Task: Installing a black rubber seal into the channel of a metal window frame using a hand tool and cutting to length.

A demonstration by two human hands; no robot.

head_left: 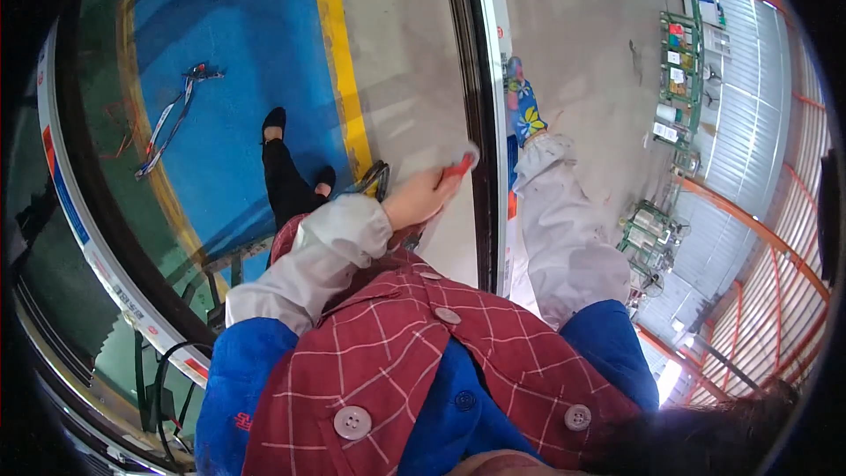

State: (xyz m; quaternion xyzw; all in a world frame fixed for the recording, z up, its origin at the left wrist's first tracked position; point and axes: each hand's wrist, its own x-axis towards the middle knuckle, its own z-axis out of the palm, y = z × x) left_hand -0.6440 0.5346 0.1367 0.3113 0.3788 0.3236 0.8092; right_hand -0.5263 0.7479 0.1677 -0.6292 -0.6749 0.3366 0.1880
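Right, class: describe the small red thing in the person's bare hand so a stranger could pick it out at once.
Start at the long dark frame bar running up the middle of the big glass panel. Just left of it, the left hand pinches a small red tool with a pale tip. It is the only red item pressed against the glass.

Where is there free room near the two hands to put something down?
Free: the grey strip between the yellow line and the black frame bar, above the left hand; also the grey floor beyond the right hand. Crowded: the green racks at right, and the straps on the blue floor.
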